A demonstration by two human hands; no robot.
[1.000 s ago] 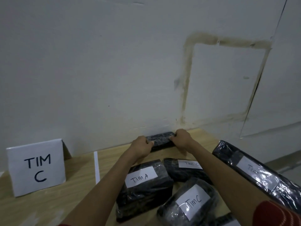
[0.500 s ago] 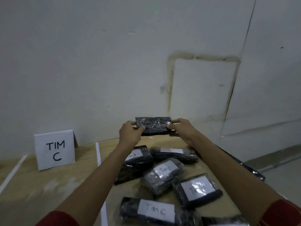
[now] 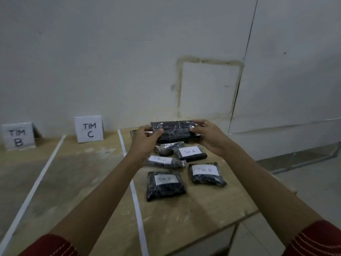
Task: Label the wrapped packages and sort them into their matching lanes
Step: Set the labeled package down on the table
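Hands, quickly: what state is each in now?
Left hand: grips the left end of the black plastic-wrapped rectangular package.
Right hand: grips its right end.

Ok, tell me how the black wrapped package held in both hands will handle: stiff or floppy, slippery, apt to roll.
The held package is probably stiff: gripped only at its ends by the left hand and right hand, it shows no sag. Its glossy wrap catches light, so it may be slippery. Flat and boxy, it likely won't roll.

White wall (image 3: pixel 110 61) behind plywood bench (image 3: pixel 184 215). Yellowish rectangular stain outline (image 3: pixel 178 85) on wall, dark vertical seam (image 3: pixel 247 43) to its right. Grey floor (image 3: pixel 313 182) at right. Dim light.
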